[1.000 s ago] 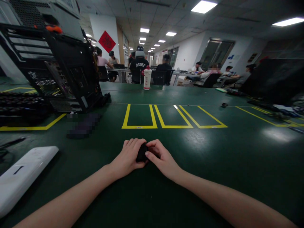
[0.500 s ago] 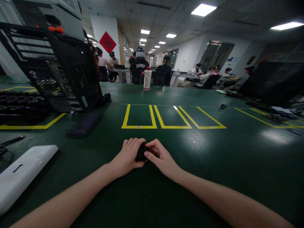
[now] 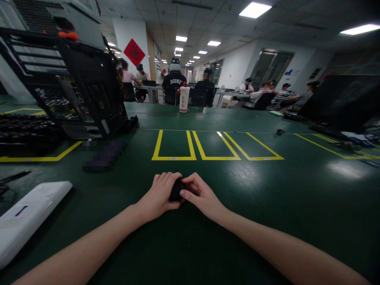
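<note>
A small black object, its kind unclear and mostly covered by fingers, is between my two hands at the middle of the green table. My left hand is closed round its left side, the thumb toward me and the fingers over the far side. From the right, the thumb and fingers of my right hand pinch its edge. Beyond the hands, yellow tape outlines mark the table top.
At left stand an open black computer case and a white, flat, long device. A pixelated dark flat item lies nearby. A white cup stands at the far edge; a dark monitor is at right. Several people sit beyond.
My hands and the black object stay almost in place. Only a very slight shift of the camera view shows.
</note>
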The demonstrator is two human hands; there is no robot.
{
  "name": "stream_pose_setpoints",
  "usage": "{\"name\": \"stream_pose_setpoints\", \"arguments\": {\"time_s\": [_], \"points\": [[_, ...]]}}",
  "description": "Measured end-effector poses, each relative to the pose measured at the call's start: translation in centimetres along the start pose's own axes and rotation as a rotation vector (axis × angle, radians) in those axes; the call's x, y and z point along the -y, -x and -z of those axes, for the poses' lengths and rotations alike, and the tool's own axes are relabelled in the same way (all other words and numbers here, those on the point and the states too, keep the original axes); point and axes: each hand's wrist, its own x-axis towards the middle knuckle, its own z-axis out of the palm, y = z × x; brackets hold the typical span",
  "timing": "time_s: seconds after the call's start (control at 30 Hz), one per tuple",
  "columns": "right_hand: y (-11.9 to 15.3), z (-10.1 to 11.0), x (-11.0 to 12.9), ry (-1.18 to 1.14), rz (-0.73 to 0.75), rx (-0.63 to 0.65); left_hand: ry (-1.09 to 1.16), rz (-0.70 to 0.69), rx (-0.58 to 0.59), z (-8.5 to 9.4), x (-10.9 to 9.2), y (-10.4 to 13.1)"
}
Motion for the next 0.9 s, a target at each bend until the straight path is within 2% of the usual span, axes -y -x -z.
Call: {"name": "stream_pose_setpoints", "arguments": {"time_s": [0.2,0.33,0.53,0.73,0.9], "points": [[-0.01,0.22,-0.01,0.039,-0.055,0.007,0.017,0.014,0.021,0.12,-0.14,0.04],[0.06,0.44,0.03,0.019,-0.010,0.052,-0.002,0.011,0.013,0.13,-0.14,0.05],[-0.01,0.29,0.30,-0.048,-0.036,0.044,0.005,0.000,0.009,0.16,-0.18,0.10],[-0.07,0.36,0.28,-0.014,-0.071,0.028,0.007,0.006,0.013,0.18,-0.19,0.12],[0.03,0.38,0.02,-0.008,0.000,0.041,-0.013,0.005,0.011,0.18,-0.19,0.10]]}}
